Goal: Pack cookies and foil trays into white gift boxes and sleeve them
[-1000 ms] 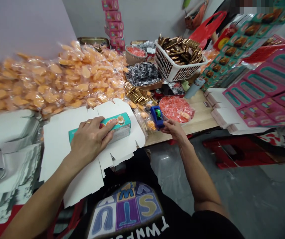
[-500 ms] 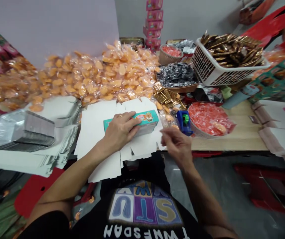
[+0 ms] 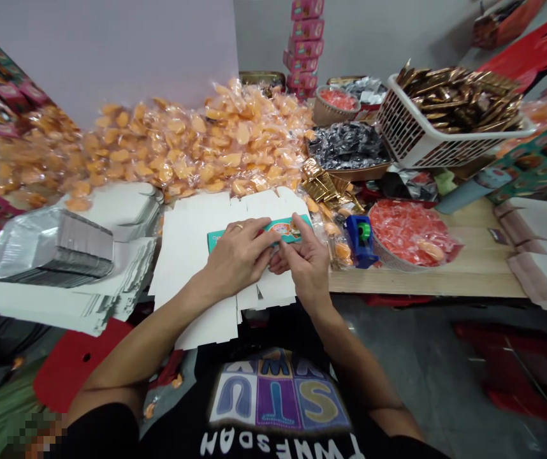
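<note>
From where I stand, both hands are together over one teal cardboard box (image 3: 282,227), which lies flat on a stack of unfolded white cartons (image 3: 187,236) at the near edge of the surface (image 3: 481,261). The box's long axis runs left to right across the person's front, the right end set slightly farther from the body than the left. Its teal printed face points up, with an orange-and-white picture showing between the fingers toward the right end; the near long side is mostly hidden.

The left hand (image 3: 241,254) is clamped over the middle of the box, fingers laid across the top. The right hand (image 3: 305,261) is at the right end, its thumb and fingers close against the left fingertips; whether it grips or only presses, I cannot tell.

Just right of the hands stands a blue tape dispenser (image 3: 357,252) with a green core, beside a round basket (image 3: 391,258) full of pink-red packets. A nested stack of foil trays (image 3: 80,245) lies off to the left. Beyond the cartons spreads a heap of orange items in clear wrappers (image 3: 192,150).
</note>
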`<state>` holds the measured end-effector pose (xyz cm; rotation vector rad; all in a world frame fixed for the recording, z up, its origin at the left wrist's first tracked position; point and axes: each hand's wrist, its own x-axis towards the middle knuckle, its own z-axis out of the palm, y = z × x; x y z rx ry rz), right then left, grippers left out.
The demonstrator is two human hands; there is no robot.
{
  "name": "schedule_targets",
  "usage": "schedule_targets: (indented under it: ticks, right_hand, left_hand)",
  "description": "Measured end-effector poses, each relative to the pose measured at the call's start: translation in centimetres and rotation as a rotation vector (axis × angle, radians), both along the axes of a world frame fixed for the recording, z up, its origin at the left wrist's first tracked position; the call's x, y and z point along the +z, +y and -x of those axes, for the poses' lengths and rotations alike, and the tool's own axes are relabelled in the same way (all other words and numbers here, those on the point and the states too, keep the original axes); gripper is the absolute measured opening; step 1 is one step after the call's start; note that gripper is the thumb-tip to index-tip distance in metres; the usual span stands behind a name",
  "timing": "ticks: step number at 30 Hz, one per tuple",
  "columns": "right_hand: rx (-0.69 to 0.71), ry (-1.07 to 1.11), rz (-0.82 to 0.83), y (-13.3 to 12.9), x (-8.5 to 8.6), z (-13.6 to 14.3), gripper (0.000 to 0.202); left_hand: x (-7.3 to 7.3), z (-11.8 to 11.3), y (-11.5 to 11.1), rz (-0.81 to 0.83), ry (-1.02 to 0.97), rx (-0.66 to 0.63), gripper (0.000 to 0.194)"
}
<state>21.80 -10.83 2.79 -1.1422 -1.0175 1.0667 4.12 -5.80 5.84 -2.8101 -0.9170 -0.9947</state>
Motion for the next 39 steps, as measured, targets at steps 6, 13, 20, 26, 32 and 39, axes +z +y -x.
schedule_targets:
  ticks: [6,13,20,26,32,39]
  right_hand:
    - [-0.012,-0.015,-0.167,0.5,-1.6,0.4,0.079]
    - [0.016,-0.097,-0.122,-0.4,-2.8,-0.6,0.086]
    - [-0.654,-0.822,0.291,-1.6,-3.5,-17.2,0.032]
    - [-0.482,-0.554,0.648,-0.7,-5.7,-23.1,0.012]
    - [-0.461,-0.370,0.593,0.7,-6.3,-22.4,0.014]
    - [-0.434,-0.177,0.380,-1.9,-8.5,-23.1,0.043]
  left_hand:
    - [2.1,-0.8,0.8,0.290,-0.021,0.082,0.026]
    - [2.7,-2.1,1.5,0.270,0.084,0.210,0.020]
    - [1.5,-1.7,1.3,0.118,0.077,0.181,0.013]
    - [1.6,-2.0,1.1,0.122,0.070,0.190,0.015]
    - [1.7,-1.9,0.9,0.139,0.079,0.205,0.018]
    - [1.9,-2.5,0.5,0.190,0.111,0.242,0.016]
